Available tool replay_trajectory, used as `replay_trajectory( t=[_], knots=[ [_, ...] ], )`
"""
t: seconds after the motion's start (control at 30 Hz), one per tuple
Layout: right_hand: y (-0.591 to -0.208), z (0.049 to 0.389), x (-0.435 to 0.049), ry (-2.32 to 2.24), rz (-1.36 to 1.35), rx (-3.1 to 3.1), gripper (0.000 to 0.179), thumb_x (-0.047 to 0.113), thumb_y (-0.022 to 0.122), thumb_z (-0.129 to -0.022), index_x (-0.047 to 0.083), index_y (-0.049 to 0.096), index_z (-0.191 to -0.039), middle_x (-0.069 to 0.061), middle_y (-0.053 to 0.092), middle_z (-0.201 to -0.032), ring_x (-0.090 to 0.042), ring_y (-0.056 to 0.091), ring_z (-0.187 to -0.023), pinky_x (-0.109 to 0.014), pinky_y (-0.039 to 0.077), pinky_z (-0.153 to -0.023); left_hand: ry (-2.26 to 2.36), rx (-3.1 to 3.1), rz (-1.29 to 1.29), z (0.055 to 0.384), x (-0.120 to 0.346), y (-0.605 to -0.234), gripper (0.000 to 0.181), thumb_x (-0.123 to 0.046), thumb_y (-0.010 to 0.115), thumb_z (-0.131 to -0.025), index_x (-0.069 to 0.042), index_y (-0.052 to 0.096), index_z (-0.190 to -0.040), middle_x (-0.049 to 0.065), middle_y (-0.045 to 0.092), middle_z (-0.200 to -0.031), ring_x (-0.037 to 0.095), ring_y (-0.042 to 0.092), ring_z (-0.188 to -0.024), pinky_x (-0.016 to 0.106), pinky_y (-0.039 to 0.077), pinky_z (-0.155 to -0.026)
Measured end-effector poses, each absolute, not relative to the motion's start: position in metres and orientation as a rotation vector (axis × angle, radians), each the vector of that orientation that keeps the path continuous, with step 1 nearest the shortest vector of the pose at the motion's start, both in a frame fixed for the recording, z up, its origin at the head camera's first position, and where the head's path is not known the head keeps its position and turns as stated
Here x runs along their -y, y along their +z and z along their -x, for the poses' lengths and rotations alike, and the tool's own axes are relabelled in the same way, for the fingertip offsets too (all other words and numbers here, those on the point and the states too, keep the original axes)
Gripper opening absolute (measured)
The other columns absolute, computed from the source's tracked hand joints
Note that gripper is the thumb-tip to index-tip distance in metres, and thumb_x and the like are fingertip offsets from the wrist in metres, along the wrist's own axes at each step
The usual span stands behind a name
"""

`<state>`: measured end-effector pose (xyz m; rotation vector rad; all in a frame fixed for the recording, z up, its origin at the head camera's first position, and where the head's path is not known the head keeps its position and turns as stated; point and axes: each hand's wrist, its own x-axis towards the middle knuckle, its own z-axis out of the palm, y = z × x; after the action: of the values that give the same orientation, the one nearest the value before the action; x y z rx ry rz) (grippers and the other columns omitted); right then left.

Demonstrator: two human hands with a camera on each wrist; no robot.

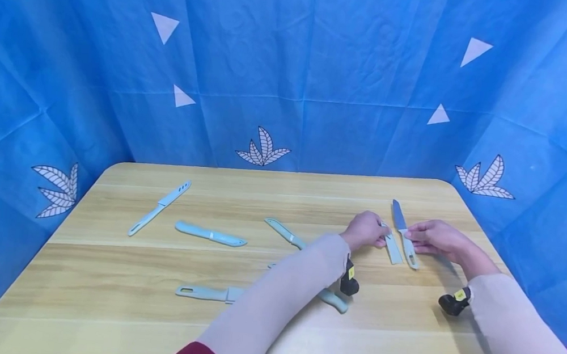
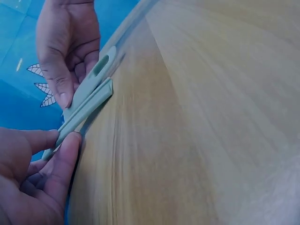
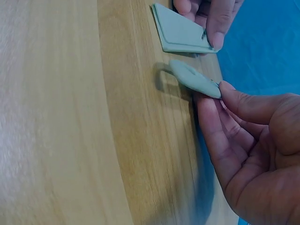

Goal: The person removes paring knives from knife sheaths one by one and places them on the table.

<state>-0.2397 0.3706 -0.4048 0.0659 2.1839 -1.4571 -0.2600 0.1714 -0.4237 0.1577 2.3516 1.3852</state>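
Note:
At the right of the table, my right hand point(image 1: 436, 238) pinches the pale green handle of a knife point(image 1: 399, 215) between thumb and fingers. Its bare blue-grey blade points to the far edge. Just left of it, my left hand point(image 1: 366, 230) pinches a pale green blade sheath point(image 1: 393, 249) near its far end. Sheath and knife lie side by side, a narrow gap between them in the head view. The right wrist view shows the sheath's flat broad end point(image 3: 180, 28) and the knife handle's rounded end point(image 3: 192, 79); the blade is hidden there.
Several sheathed pale blue-green knives lie on the wooden table point(image 1: 115, 275): a slim one point(image 1: 160, 208) far left, another point(image 1: 211, 234) beside it, one point(image 1: 283, 231) mid-table. A wider knife point(image 1: 203, 293) and a curved handle point(image 1: 334, 301) are partly hidden under my left forearm. Blue curtain point(image 1: 283, 74) surrounds the table.

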Motion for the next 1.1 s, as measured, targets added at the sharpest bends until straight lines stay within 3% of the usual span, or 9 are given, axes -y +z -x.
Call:
replay_trajectory(
  t=[0.4,0.73,0.97,1.1],
  knots=[
    [-0.405,0.242,-0.365,-1.449,-0.138,-2.254,0.045,0.009,0.062,-0.096,-0.018,0.047,-0.129,-0.004,0.066,-0.095,-0.01,0.065,-0.082,-0.026,0.06,-0.076,1.034,-2.683,-0.334,0.255,-0.179,-0.425,0.027,-0.029,0.073,-0.09,-0.016,0.06,-0.07,-0.007,0.06,-0.053,0.005,0.056,-0.048,0.015,0.043,-0.048],
    [-0.404,0.241,-0.359,-1.275,-0.104,-2.438,0.03,0.008,0.062,-0.096,-0.015,0.058,-0.115,-0.01,0.064,-0.095,-0.011,0.063,-0.078,-0.026,0.06,-0.072,0.921,-2.8,-0.453,0.255,-0.182,-0.429,0.012,-0.025,0.072,-0.091,-0.016,0.064,-0.089,-0.011,0.057,-0.057,0.001,0.054,-0.051,0.013,0.043,-0.053],
    [-0.406,0.238,-0.357,-1.237,-0.099,-2.477,0.024,0.004,0.06,-0.096,-0.014,0.06,-0.111,-0.01,0.064,-0.093,-0.012,0.063,-0.078,-0.025,0.059,-0.07,0.949,-2.773,-0.445,0.254,-0.183,-0.431,0.015,-0.023,0.072,-0.091,-0.017,0.061,-0.083,-0.01,0.058,-0.059,0.002,0.054,-0.05,0.014,0.043,-0.049],
    [-0.406,0.237,-0.358,-1.236,-0.109,-2.483,0.025,0.005,0.06,-0.096,-0.014,0.06,-0.112,-0.01,0.064,-0.094,-0.012,0.063,-0.078,-0.026,0.059,-0.07,0.999,-2.734,-0.435,0.253,-0.182,-0.428,0.011,-0.022,0.072,-0.091,-0.015,0.064,-0.09,-0.009,0.059,-0.06,0.002,0.055,-0.051,0.014,0.044,-0.051]
  ],
)
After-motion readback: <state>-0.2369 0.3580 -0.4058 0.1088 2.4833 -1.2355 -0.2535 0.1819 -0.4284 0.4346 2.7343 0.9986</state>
